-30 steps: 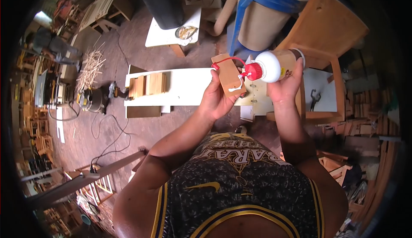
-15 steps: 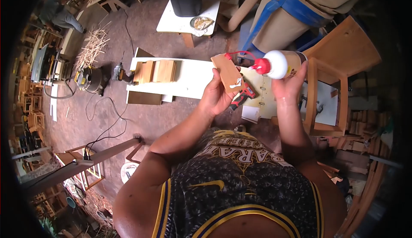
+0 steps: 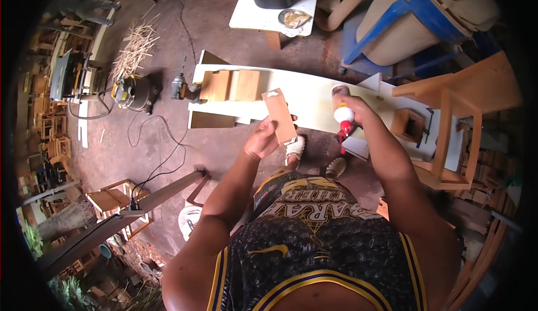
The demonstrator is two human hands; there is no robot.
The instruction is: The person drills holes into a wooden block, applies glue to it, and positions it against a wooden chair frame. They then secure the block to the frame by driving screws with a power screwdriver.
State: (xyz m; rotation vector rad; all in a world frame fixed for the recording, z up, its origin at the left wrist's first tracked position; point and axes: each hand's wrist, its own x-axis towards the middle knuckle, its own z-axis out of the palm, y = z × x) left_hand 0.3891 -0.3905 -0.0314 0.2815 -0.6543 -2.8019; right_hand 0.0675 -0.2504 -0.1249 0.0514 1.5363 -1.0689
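My left hand grips a flat rectangular wood piece by its edges, held up above the floor. White glue shows on its far end, and another white patch lies at the near end. To the right, my right hand is wrapped round a white glue bottle with a red cap. The bottle is tipped so its nozzle points down towards me, apart from the wood. Beyond both hands lies a long white board carrying several wood blocks.
A drill stands left of the board, near a shop vacuum and a pile of thin sticks. On the right are a wooden chair frame and a small wooden box. A person is far left.
The glue bottle has swung down and away from the wood, its nozzle now towards me. The wood piece has moved left and turned. My view has shifted, showing my feet.
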